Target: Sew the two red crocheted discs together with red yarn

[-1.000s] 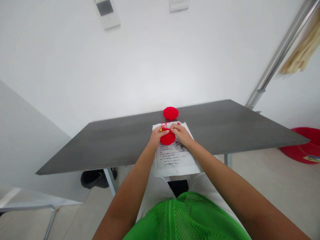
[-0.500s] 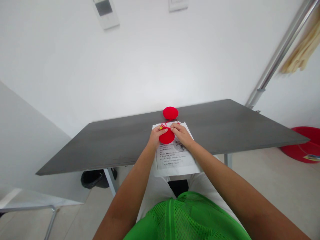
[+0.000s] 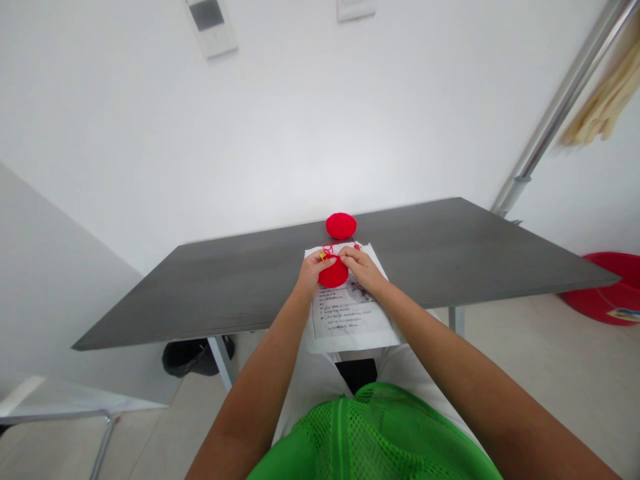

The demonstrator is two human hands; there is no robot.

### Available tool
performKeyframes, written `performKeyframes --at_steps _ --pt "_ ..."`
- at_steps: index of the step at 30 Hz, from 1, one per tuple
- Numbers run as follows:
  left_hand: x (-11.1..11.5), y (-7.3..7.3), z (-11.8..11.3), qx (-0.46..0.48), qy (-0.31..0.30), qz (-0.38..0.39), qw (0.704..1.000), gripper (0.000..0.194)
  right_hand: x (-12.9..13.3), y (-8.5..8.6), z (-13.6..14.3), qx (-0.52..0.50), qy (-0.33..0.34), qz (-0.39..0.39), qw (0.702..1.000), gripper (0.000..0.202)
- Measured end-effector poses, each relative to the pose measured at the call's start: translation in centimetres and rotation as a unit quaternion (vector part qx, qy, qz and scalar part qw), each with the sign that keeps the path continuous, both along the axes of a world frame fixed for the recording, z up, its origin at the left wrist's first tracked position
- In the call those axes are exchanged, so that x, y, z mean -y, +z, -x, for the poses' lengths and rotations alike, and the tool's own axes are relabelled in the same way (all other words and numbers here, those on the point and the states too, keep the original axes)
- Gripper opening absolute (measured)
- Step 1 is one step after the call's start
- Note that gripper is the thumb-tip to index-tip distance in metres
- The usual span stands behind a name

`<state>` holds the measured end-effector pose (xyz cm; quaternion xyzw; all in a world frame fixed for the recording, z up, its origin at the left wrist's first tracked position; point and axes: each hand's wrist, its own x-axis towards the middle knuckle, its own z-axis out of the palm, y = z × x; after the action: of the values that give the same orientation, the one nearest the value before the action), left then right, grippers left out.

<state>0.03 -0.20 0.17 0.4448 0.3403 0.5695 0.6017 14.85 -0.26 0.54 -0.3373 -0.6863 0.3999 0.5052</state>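
A round red crochet piece [image 3: 333, 275] is held up over a printed sheet by both hands. My left hand [image 3: 311, 269] is closed on its left edge, thumb lying on the front. By that thumb a small yellow clip [image 3: 323, 256] shows, with loops of red yarn [image 3: 328, 249] above it. My right hand [image 3: 362, 268] is closed in a pinch at the upper right edge of the piece. A small red tip [image 3: 357, 247] shows just beyond its knuckles; I cannot make out what it belongs to. Farther back lies a red ball of yarn [image 3: 341, 227].
The printed sheet [image 3: 350, 327] overhangs the near edge of the dark grey table [image 3: 240, 280]. A white wall [image 3: 300, 133] stands behind it. Below left is a black bin [image 3: 190, 359]; a red tub [image 3: 600, 300] stands on the floor at right. Pale gloves [image 3: 607, 107] hang upper right.
My right hand has shifted very slightly left along the edge of the crochet piece. The left hand and the ball of yarn look unmoved.
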Motion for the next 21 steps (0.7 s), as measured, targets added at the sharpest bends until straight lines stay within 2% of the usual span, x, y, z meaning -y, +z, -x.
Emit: performKeyframes --at_steps 21 --pt "0.03 -0.01 -0.07 0.004 -0.003 -0.004 1.0 0.037 -0.07 0.0 -0.22 -0.003 0.006 -0.011 1.0 0.016"
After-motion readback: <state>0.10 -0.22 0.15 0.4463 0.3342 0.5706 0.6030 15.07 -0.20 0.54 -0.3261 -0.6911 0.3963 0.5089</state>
